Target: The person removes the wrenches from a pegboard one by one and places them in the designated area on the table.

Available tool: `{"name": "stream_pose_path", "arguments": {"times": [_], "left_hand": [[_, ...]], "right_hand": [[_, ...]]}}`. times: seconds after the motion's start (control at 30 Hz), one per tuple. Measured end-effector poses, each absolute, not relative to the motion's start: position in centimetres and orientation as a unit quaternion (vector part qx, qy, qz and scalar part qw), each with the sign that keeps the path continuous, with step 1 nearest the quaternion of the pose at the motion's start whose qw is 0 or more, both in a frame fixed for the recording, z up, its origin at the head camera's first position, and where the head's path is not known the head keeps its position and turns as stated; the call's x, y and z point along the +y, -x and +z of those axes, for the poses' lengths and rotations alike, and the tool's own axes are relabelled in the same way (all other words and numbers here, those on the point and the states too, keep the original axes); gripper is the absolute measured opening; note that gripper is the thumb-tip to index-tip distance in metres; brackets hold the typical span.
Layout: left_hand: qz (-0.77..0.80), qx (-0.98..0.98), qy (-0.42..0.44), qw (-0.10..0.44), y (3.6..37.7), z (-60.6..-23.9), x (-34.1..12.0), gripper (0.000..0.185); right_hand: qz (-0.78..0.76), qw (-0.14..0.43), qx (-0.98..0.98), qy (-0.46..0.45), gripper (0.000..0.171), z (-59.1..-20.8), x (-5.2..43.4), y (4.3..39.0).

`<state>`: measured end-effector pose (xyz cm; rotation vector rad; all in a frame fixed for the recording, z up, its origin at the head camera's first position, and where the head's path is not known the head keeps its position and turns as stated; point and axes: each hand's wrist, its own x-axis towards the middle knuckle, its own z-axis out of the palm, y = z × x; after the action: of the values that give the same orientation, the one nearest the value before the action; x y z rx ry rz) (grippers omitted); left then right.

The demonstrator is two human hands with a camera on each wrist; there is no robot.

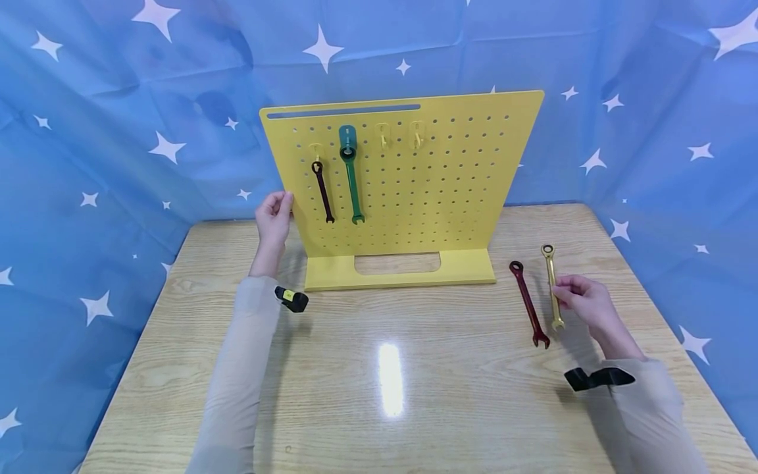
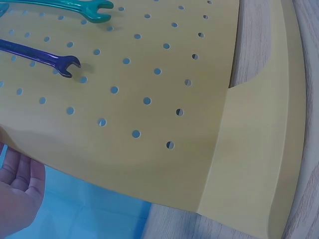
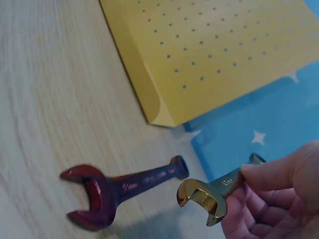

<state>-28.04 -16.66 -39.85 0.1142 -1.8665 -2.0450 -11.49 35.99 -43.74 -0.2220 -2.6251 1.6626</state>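
My left hand [image 1: 274, 214] grips the left edge of a yellow pegboard [image 1: 408, 191], with the thumb on its front face; in the left wrist view its fingers curl behind the edge. A gold combination wrench [image 1: 553, 286] is pinched between thumb and fingers of my right hand [image 1: 583, 299], its open end toward me. Just left of it, a red wrench [image 1: 529, 304] lies on the table. On the pegboard's hooks hang a dark purple wrench [image 1: 323, 192] and a green wrench [image 1: 353, 184], both with ring ends up.
Two yellow hooks [image 1: 383, 136] on the board, right of the green wrench, carry nothing. The board stands on a flat base [image 1: 468, 268] at the back of the wooden table [image 1: 355, 408]. Behind hangs a blue curtain [image 1: 207, 59] with white stars.
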Motion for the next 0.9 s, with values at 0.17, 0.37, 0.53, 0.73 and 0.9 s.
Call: {"name": "stream_pose_path", "arguments": {"times": [0.17, 0.37, 0.53, 0.73, 0.9], "left_hand": [[-0.726, -0.661, -0.039, 0.184, 28.1, -39.8, -16.7, 0.013], [-0.727, -0.660, -0.040, 0.184, 28.2, -39.9, -16.7, 0.013], [-0.726, -0.661, -0.042, 0.184, 28.2, -39.9, -16.7, 0.014], [-0.723, -0.663, -0.040, 0.189, 28.1, -39.9, -16.6, 0.014], [-0.722, -0.666, -0.044, 0.184, 28.1, -39.9, -16.7, 0.013]], "right_hand": [[0.530, -0.003, -0.844, 0.081, 0.008, -44.4, 36.3, 11.6], [0.526, -0.017, -0.846, 0.089, 0.006, -45.4, 37.0, 11.8], [0.499, -0.032, -0.862, 0.083, 0.010, -45.9, 37.3, 12.0], [0.470, -0.047, -0.878, 0.079, 0.025, -46.1, 37.1, 12.1], [0.459, -0.057, -0.883, 0.082, 0.027, -46.2, 37.1, 12.2]]}}
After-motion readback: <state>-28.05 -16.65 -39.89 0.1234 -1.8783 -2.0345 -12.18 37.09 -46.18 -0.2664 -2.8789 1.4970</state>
